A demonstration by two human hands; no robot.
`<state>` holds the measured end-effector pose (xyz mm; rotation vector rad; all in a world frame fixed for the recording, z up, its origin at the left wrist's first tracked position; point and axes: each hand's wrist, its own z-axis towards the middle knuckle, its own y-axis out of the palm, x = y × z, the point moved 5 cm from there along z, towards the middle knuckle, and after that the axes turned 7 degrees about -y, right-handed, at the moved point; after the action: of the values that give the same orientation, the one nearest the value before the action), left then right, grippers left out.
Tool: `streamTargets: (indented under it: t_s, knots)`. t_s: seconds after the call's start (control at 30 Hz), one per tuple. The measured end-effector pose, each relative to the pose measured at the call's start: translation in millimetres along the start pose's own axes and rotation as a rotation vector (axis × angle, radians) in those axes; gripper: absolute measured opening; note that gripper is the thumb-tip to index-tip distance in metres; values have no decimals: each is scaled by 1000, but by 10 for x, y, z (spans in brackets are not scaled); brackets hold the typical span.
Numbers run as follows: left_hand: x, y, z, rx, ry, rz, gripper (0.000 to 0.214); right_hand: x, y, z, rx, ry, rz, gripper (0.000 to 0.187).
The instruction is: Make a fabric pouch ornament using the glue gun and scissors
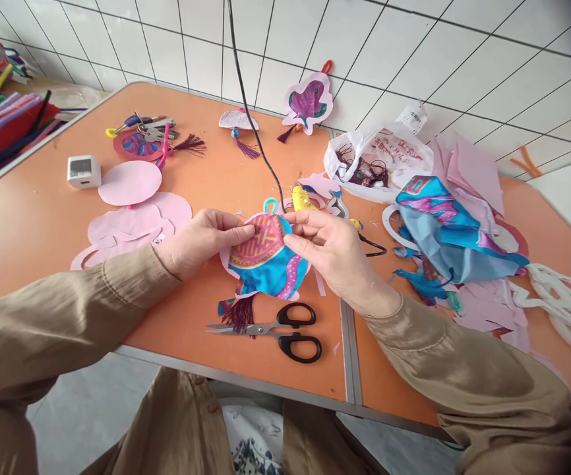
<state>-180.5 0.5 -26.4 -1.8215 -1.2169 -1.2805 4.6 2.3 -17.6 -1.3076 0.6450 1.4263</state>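
Between my two hands is a flat fabric pendant (266, 270) of blue, pink and gold patterned cloth with a pink edge. A turquoise loop (270, 205) stands at its top, and a dark purple tassel (240, 314) hangs at its lower left. My left hand (206, 241) pinches its upper left edge, thumb on the patterned face. My right hand (330, 254) pinches the upper right edge between thumb and fingers. Just below, black-handled scissors (270, 328) lie on the table, their blades partly under the tassel. Behind my right hand a yellow glue gun (302, 198) is partly hidden.
Pink cut-out pieces (130, 183) and a small white box (84, 171) lie left. On the right are a plastic bag of tassels (379, 161), blue patterned cloth (444, 231) and scraps. A black cord (246, 86) hangs across the middle. Finished-looking pendants (309, 102) rest at the back.
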Motion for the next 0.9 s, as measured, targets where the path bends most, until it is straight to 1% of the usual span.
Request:
streamTargets:
  t_s: [0.13,0.2,0.3,0.4,0.47,0.57,0.67,0.77,0.83,0.9]
  knots:
    - [8,-20,-2,18,-2,-87,42,-29,23,8,-56,-24,-5,17]
    - [8,-26,-1,21,-14,-121,43,-2,28,23,-68,-7,-7,17]
    - [-21,-21,18,17,-49,-152,37,44,49,44,-79,-7,32,19]
    - [-60,-21,41,23,-73,-226,30,89,37,44,-45,-55,72,33]
    - [-68,-23,44,20,-82,-294,27,120,16,26,-33,-101,31,45]
    - [-65,-25,26,22,-120,-387,23,147,16,-11,-87,-155,-37,56]
    - [-57,-11,-5,5,-177,-452,20,177,30,-39,-132,-109,16,56]
    - [-60,12,-19,-39,-227,-450,17,201,54,-56,-168,-51,71,54]
    - [-66,9,-12,-53,-238,-427,16,200,60,-64,-176,-67,63,52]
    - [-70,-6,0,-52,-233,-423,15,184,59,-74,-179,-116,20,53]
